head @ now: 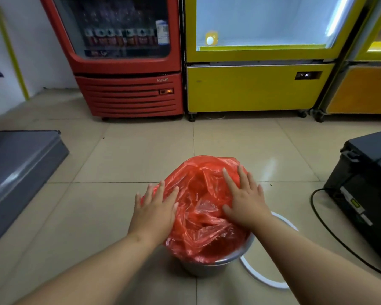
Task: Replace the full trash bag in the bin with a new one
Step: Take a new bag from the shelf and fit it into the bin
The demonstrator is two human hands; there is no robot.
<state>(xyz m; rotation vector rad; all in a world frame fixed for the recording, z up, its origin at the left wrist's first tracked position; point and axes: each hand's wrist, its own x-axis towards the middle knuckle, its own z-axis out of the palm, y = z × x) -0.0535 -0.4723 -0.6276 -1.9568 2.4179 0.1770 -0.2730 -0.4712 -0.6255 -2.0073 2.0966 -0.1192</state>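
Observation:
A red plastic trash bag lies crumpled over the mouth of a small metal bin on the tiled floor, low in the middle of the head view. My left hand lies flat with spread fingers on the bag's left side. On the bag's right side my right hand presses down, fingers straight. Only the near rim and lower wall of the bin show; the bag covers the other parts. A white ring lies on the floor just right of the bin.
A red drinks fridge and a yellow display fridge stand against the back. A grey cabinet is at the left. A black box with a black cable sits at the right. Tiled floor surrounds the bin.

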